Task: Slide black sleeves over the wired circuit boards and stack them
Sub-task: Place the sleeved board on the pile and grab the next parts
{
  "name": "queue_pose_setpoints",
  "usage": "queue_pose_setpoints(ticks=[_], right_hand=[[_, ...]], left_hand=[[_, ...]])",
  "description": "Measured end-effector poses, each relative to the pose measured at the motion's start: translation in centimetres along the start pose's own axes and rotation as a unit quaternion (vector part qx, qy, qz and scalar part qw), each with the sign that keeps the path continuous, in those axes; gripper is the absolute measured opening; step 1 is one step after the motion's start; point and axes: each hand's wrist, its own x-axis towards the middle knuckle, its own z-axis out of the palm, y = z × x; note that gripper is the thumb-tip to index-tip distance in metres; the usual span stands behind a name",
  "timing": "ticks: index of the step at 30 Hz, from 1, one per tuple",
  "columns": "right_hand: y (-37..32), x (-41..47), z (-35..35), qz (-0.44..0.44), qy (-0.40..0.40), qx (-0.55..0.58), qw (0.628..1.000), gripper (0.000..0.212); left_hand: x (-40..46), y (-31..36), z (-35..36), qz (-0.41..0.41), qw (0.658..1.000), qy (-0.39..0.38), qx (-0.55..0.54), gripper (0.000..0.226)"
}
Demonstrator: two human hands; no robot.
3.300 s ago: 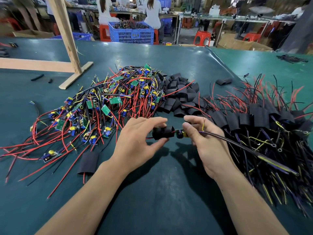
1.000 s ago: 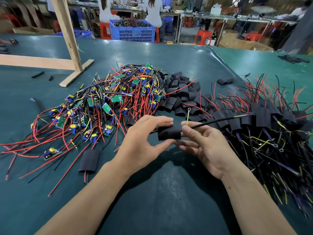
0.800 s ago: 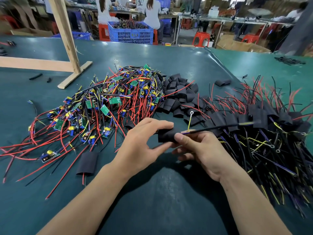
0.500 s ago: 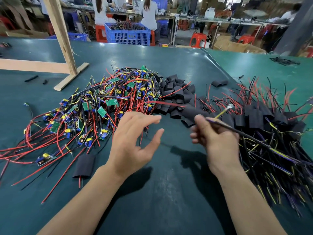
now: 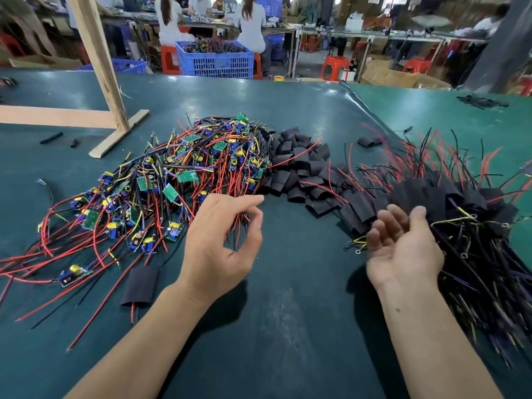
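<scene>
Red and black leads trail off the far-left edge of the teal table (image 5: pixel 288 326), running into the heap of bare wired circuit boards (image 5: pixel 178 180), w/ one lone sleeved board (image 5: pixel 140 285) lying flat just below that heap. Left hand (image 5: pixel 221 249) hangs over the heap's near-right edge, fingers loosely curved, thumb and forefinger apart; some red leads pass under/behind the fingers but no grip shows, so it reads as empty. Next step is prob. picking a fresh board: best to take one by its wire bundle, not the board, and lift straight up so tangled neighbours don't drag along. Loose black sleeves (image 5: pixel 299 174) sit piled just beyond and btwn the two hands, in easy reach. Right hand (image 5: pixel 403 249) is palm-up, fingers relaxed and spread, holding nothing, its back against the near-left edge of the finished stack (image 5: pixel 460 214), sleeves fanned, leads running toward the viewer. Hands are well apart.
</scene>
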Motion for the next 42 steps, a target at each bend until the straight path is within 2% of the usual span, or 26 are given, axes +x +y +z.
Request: queue_pose_setpoints(ticks=[4,8,12,17,20,23,26,29,31,34,37,42], right_hand=[[0.6,-0.5,0.4,0.032,-0.061,-0.035,0.997,0.040],[0.8,-0.5,0.4,0.053,-0.086,-0.059,0.993,0.029],[1.1,-0.7,0.5,0.069,-0.123,-0.118,0.983,0.028],[1.5,-1.0,0.8,0.037,-0.160,-0.178,0.970,0.029],[1.8,-1.0,0.8,0.006,-0.180,-0.228,0.957,0.029],[2.7,-1.3,0.8,-0.034,-0.215,-0.302,0.928,0.027],[3.6,-1.8,0.9,-0.070,-0.231,-0.318,0.917,0.026],[3.9,-1.8,0.9,-0.088,-0.227,-0.295,0.924,0.026],[3.8,-1.6,0.8,-0.087,-0.222,-0.294,0.926,0.026],[3.9,-1.1,0.5,-0.069,-0.222,-0.324,0.917,0.025],[4.3,-0.5,0.2,-0.052,-0.244,-0.392,0.885,0.022],[4.5,0.7,-0.1,-0.119,-0.243,-0.405,0.873,0.022]], left_hand=[[-0.1,0.0,-0.1,-0.016,1.000,-0.006,0.012,0.021],[0.0,0.0,-0.3,-0.036,0.999,-0.011,0.025,0.020],[0.0,-0.2,-0.5,-0.047,0.998,-0.023,0.031,0.018],[0.0,-0.4,-0.8,-0.080,0.995,-0.035,0.049,0.018],[0.2,-1.0,-1.1,-0.087,0.988,-0.056,0.115,0.012],[0.5,-2.5,-2.1,-0.153,0.959,-0.058,0.232,0.016],[0.6,-4.2,-3.4,-0.246,0.914,-0.052,0.319,0.020],[0.6,-4.8,-3.5,-0.336,0.880,-0.103,0.321,0.034],[0.5,-5.0,-3.2,-0.349,0.869,-0.130,0.326,0.035],[0.6,-5.0,-3.2,-0.319,0.889,-0.098,0.315,0.023],[0.5,-4.8,-3.1,-0.297,0.902,-0.093,0.301,0.019],[0.2,-4.5,-2.4,-0.284,0.909,-0.109,0.284,0.019]])
